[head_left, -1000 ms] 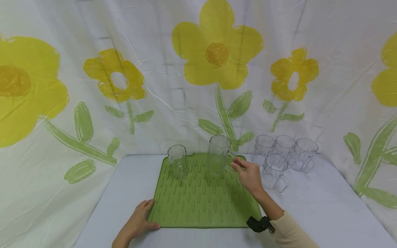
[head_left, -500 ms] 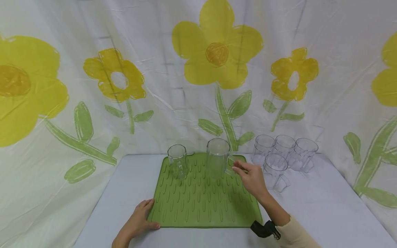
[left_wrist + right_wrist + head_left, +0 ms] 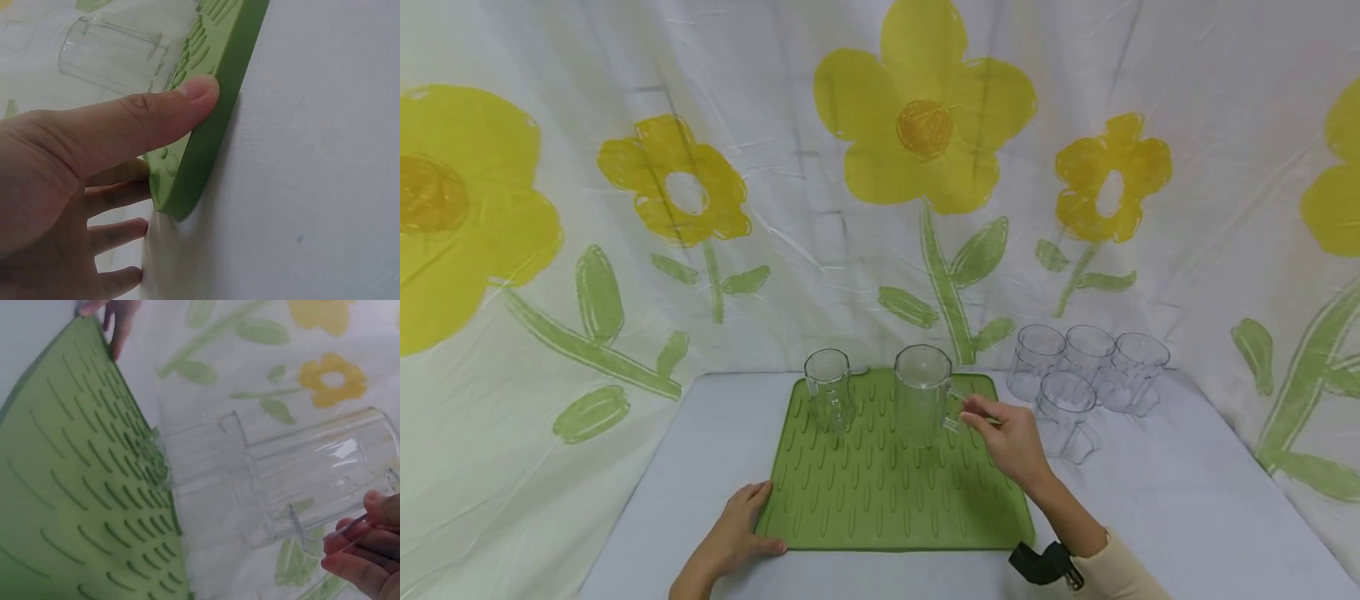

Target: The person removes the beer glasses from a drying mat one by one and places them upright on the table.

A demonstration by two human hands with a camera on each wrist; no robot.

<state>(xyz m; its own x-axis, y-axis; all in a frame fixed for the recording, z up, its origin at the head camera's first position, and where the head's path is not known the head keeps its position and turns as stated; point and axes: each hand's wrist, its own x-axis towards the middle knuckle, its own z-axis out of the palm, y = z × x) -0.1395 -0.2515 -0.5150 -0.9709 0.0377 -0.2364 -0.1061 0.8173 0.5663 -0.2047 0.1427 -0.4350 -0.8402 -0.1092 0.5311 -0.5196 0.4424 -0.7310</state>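
Note:
My right hand pinches the handle of a clear glass mug between thumb and fingers. The mug is upright, held over the middle of a green ridged drying mat; in the right wrist view a gap shows between the mug's base and the mat. Another glass mug stands upright on the mat's back left part, handle facing forward. At the mat's front left corner lies my left hand. Its thumb presses the front edge, while the other fingers stretch straight along the side.
Several more glass mugs stand close together on the white tabletop, right of the mat. Behind the table hangs a white cloth printed with yellow flowers. A black wrist mount is on my right forearm.
My right hand has brought the held mug slightly left, toward me and lower over the mat. The left hand, the mat and the other mugs stay in place.

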